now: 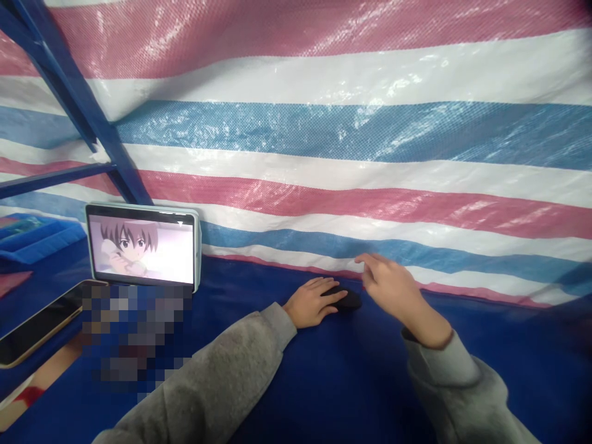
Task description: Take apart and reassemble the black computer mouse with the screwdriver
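My left hand [313, 303] lies low over a small black rounded object [350, 300], shaped like a computer mouse, on the blue tabletop [342, 376]. Its fingers and thumb close around the object's left end, while the right end sticks out. Just to the right, my right hand [391, 285] hovers near the foot of the striped sheet. The index finger is crooked and points left; the others are curled under. A tiny red spot shows below these fingers, but what they hold, if anything, is hidden. Both arms wear grey sleeves.
A tablet-like screen [143, 250] playing a cartoon leans upright at left. Before it lies a dark phone [44, 320], beside another person's forearm [60, 369] and a pixelated patch. Farther left is a blue tray [44, 240]. A striped plastic sheet [324, 129] and blue frame [76, 80] stand behind.
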The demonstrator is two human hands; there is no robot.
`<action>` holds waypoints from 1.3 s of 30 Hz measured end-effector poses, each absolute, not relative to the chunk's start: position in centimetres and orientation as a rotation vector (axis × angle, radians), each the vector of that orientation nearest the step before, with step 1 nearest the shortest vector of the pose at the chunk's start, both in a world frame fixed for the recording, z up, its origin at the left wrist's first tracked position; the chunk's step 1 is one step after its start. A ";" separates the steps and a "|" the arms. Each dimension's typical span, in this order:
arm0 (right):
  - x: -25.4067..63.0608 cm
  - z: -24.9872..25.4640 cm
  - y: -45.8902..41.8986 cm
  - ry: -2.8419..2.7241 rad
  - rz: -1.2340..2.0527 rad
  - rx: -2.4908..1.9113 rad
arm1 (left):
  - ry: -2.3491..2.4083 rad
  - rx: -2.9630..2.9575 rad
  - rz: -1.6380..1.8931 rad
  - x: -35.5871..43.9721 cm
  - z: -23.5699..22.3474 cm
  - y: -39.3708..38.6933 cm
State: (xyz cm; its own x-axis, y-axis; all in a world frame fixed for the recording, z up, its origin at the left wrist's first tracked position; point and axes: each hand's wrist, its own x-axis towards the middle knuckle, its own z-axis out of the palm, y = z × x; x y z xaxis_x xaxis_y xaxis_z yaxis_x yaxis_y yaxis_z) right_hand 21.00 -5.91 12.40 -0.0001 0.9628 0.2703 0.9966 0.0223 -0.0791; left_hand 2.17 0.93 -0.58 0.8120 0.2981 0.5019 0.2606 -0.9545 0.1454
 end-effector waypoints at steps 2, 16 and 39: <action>21.1 12.4 -5.8 -2.021 -0.211 -2.033 | 0.458 2.912 0.826 2.2 -0.6 1.0; 21.0 12.5 -5.9 -2.064 -0.190 -1.992 | 0.458 2.909 0.829 2.1 -0.7 1.0; 21.0 12.6 -5.5 -2.020 -0.129 -2.072 | 0.454 2.916 0.842 2.1 -0.7 1.0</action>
